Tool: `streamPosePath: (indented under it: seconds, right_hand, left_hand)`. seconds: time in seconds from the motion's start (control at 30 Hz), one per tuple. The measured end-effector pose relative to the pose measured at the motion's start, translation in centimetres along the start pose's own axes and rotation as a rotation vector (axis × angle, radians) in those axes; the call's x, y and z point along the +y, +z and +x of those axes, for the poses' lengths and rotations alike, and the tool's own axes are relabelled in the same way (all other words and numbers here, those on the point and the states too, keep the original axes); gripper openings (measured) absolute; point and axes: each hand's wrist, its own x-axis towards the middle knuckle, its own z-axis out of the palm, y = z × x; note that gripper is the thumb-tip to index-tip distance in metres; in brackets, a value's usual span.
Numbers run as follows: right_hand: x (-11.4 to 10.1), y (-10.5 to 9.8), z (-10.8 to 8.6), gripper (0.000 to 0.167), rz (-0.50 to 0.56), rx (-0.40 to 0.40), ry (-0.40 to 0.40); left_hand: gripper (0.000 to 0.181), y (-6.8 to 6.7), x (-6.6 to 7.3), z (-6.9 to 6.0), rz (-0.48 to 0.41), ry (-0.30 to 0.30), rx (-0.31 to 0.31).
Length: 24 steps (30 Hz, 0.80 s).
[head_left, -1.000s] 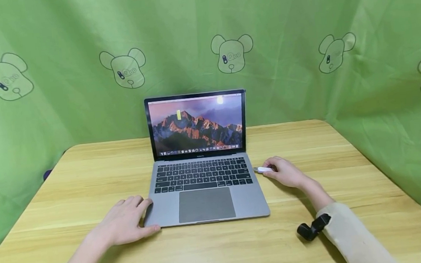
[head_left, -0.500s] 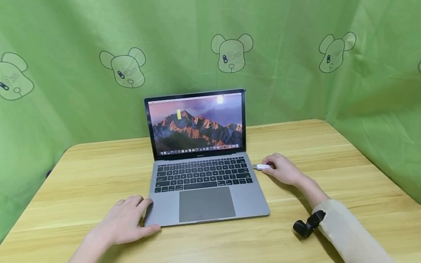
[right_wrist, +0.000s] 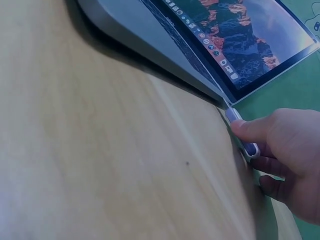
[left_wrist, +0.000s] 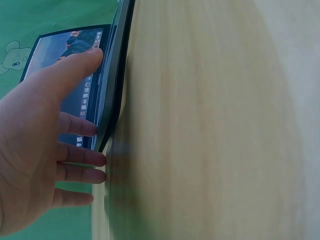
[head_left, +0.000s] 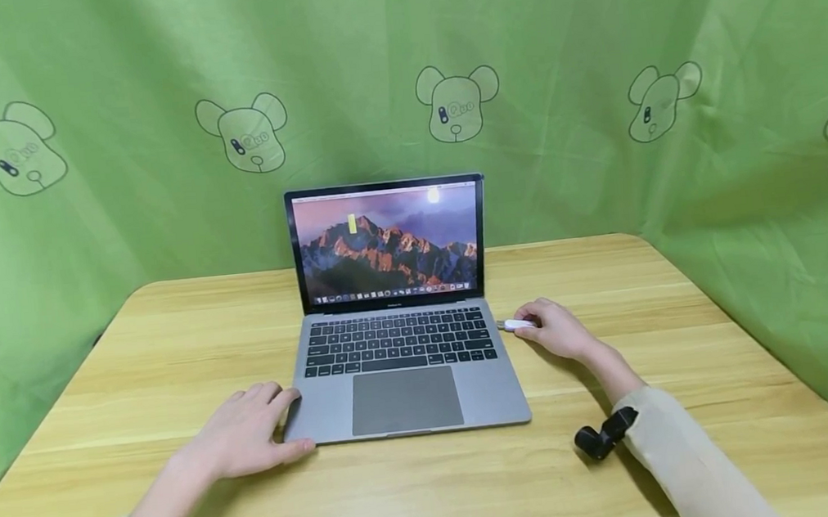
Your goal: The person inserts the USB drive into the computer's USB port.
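A grey laptop [head_left: 404,403] stands with its lid up on the wooden table, its screen lit. My right hand [head_left: 557,330] pinches a small white USB stick [head_left: 516,325] between thumb and fingers at the laptop's right side. The stick's metal plug faces the laptop's edge beside the keyboard; whether its tip sits in a port I cannot tell. In the right wrist view the USB stick [right_wrist: 253,150] has a purplish middle. My left hand [head_left: 248,431] rests at the laptop's left front corner, fingers extended along the side and thumb at the front edge.
The wooden table [head_left: 420,496] extends around the laptop on every side. A green curtain [head_left: 366,49] with bear-head drawings hangs behind it and at both sides. A black wrist camera [head_left: 603,435] is strapped to the right sleeve.
My right hand has shifted slightly away from me along the laptop's right edge, with the USB stick in its fingers. The left hand and the laptop stay in place.
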Motion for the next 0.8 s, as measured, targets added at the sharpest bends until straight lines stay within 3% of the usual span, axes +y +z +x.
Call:
streamPosePath:
  seconds: [0.5, 0.8]
  right_hand:
    - [-0.44, 0.27, 0.65, 0.011, -0.036, 0.018, 0.016]
    - [0.04, 0.14, 0.85, 0.008, -0.021, 0.0, -0.027]
  left_hand:
    - [0.079, 0.0, -0.06, -0.04, 0.003, 0.005, 0.005]
    - [0.077, 0.07, -0.14, 0.02, 0.003, 0.009, 0.015]
